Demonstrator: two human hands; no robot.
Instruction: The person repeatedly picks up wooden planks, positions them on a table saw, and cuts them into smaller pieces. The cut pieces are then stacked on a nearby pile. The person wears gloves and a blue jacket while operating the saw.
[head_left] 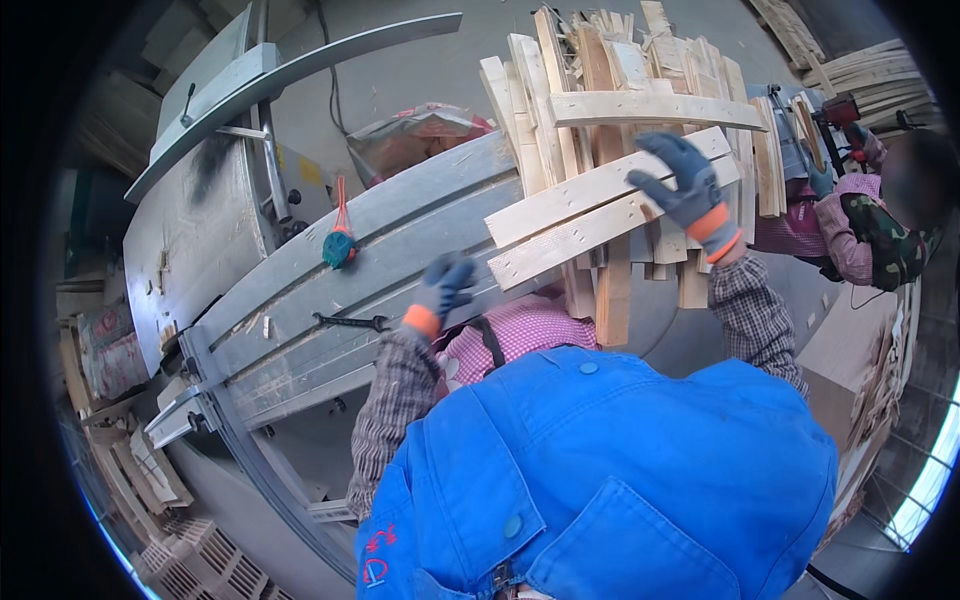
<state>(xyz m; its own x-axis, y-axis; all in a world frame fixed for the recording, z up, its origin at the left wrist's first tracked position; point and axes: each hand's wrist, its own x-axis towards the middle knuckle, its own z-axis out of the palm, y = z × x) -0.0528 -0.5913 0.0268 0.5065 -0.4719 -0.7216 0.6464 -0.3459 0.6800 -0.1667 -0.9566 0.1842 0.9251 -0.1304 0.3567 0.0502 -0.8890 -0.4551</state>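
Observation:
Two pale wooden boards (pixel 600 205) lie side by side at a slant across the table and a lumber stack, a narrow gap between them. Over their right-hand part is my right hand (pixel 688 188) in a dark grey glove with an orange cuff. Its fingers are spread, and the thumb reaches toward the nearer board; whether it touches is hard to tell. My left hand (pixel 442 288), gloved alike and slightly blurred, hovers over the slatted table left of the boards' ends. Its fingers are apart with nothing in them. Near it lies a dark open-end wrench (pixel 350 321).
A teal tape measure (pixel 339 248) with an orange strap rests on the slatted metal table (pixel 400 225). A sliding saw machine (pixel 200 230) stands left. Stacked wooden slats (pixel 612 285) run beneath another crosswise board (pixel 655 110). At right, a co-worker (pixel 880 220) handles a red-black tool (pixel 838 110).

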